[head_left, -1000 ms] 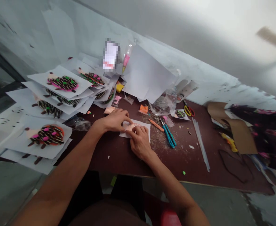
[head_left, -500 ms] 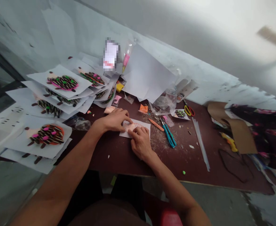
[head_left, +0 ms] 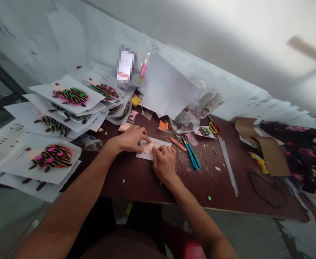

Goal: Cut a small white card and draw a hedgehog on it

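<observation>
White paper sheets [head_left: 17,154] lay overlapped in loose stacks at the far left of the dark maroon worktop [head_left: 136,183], each carrying a hedgehog figure [head_left: 55,157] with dark striped spines and pink or green dots. Just right of these, a crumpled clear plastic bag [head_left: 89,144] sat near the left hand [head_left: 129,140], which reached in from the lower left. A small pale pink foam scrap [head_left: 124,127] lay just above its knuckles, not touching them. The left hand's fingers [head_left: 144,138] were close together and curled downward, their tips on a pale pink foam piece [head_left: 148,147] that lay on a small white paper card [head_left: 160,144] near the middle of the worktop. The right hand [head_left: 164,163] was just beside it, its fingers [head_left: 158,151] also narrowly set and bent, with their tips on the same piece; whether the hands were pinching it could not be told. Farther right were an orange strip [head_left: 177,144] and teal-handled scissors [head_left: 192,156] among brown shavings, then yellow-and-red-handled scissors [head_left: 213,127] and clear glue sticks [head_left: 228,165]. At the far right, brown cardboard [head_left: 271,154] lay partly over dark floral cloth [head_left: 295,151].
</observation>
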Demonstrator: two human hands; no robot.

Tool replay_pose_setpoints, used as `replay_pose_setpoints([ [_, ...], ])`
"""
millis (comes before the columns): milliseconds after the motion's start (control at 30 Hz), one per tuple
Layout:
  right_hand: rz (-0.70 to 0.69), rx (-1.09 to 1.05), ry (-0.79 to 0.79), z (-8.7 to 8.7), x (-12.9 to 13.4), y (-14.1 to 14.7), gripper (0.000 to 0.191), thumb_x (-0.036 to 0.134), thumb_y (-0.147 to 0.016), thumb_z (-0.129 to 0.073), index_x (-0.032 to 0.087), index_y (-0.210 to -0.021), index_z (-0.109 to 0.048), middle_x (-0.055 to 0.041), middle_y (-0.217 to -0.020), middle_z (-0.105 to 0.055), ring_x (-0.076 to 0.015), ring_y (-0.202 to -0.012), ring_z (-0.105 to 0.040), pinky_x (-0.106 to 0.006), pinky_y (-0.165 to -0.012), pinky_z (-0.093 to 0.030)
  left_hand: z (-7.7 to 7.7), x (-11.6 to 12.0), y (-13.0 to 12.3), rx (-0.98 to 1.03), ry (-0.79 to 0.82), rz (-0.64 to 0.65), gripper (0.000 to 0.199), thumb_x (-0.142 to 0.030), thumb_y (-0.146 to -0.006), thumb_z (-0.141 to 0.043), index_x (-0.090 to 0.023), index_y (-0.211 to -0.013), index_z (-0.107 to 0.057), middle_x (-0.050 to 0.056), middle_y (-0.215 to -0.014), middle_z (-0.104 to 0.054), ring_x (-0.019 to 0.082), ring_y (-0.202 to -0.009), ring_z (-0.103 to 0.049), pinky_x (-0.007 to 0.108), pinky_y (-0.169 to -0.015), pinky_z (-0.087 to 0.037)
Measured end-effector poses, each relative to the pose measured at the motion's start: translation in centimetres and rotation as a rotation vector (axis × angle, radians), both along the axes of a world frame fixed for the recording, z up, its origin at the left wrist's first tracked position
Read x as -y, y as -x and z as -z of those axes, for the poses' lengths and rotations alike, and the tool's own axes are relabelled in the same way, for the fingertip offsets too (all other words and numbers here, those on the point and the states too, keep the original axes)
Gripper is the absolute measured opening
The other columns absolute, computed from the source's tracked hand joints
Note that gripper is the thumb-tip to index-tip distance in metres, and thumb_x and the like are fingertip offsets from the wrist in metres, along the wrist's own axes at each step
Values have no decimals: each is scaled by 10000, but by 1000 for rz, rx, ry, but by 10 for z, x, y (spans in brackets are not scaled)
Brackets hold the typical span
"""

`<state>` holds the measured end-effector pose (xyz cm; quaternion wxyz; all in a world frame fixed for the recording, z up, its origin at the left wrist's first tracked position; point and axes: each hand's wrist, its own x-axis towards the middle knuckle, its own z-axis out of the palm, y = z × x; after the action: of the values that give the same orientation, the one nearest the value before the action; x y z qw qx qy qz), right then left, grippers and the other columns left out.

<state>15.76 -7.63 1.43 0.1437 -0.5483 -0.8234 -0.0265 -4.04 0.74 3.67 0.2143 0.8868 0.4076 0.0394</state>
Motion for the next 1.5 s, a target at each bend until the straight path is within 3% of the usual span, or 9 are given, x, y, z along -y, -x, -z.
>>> replay_pose_setpoints([
  [533,-95,83,28,-1,0,3,369,169,-848,-517,148,-1192,-647,-105,-995,-610,-247,-928,-448,-392,-901,-288,0,0,-1,-16,-4,-7,467,-289,-710,-681,-332,-1173,-715,42,-1163,-580,260,-1064,-485,373,-962,-353],
  [800,46,27,34,-3,-2,1,317,145,-853,-513,176,-1120,-681,-83,-946,-603,-235,-901,-455,-377,-871,-291,1,0,-1,-9,-8,-7,468,-295,-706,-692,-327,-1172,-719,45,-1148,-578,257,-1059,-494,373,-971,-358],
  [1300,-13,173,4,-5,-3,8,322,192,-887,-510,163,-1174,-653,-101,-960,-603,-251,-915,-443,-397,-905,-266,-4,4,-3,-7,-2,-27,496,-241,-677,-681,-319,-1166,-715,46,-1159,-575,262,-1060,-494,381,-972,-371],
  [1500,58,88,11,-6,-4,6,271,185,-879,-528,190,-1103,-681,-79,-951,-609,-237,-909,-463,-383,-894,-278,-3,4,-3,-9,2,-34,521,-255,-682,-679,-294,-1202,-678,46,-1190,-582,259,-1081,-488,369,-980,-369],
])
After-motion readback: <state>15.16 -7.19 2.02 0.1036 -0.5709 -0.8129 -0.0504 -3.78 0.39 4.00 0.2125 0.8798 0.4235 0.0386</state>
